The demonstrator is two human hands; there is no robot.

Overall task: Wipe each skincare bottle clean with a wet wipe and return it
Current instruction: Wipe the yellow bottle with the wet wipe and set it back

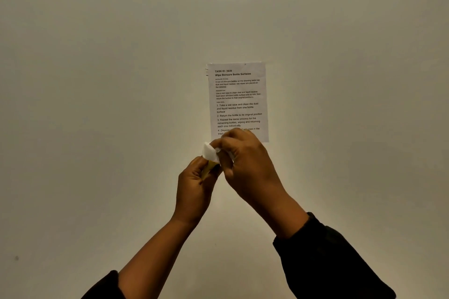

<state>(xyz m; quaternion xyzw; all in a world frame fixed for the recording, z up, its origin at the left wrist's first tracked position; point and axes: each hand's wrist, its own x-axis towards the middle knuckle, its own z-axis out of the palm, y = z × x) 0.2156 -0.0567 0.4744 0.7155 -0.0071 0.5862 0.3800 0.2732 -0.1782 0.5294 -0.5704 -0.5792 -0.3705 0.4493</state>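
Both my hands are raised in front of a plain wall. My left hand [194,184] is closed around a small yellowish bottle [208,169], of which only a narrow strip shows between the fingers. My right hand [245,162] pinches a white wet wipe [210,152] against the top of that bottle. The wipe sticks out to the left of my right fingers. Most of the bottle is hidden by my hands.
A printed task sheet [238,97] is fixed to the cream wall [97,80] just behind and above my hands; its bottom lines are covered by my right hand. Dark sleeves cover both forearms. No table or other bottles are in view.
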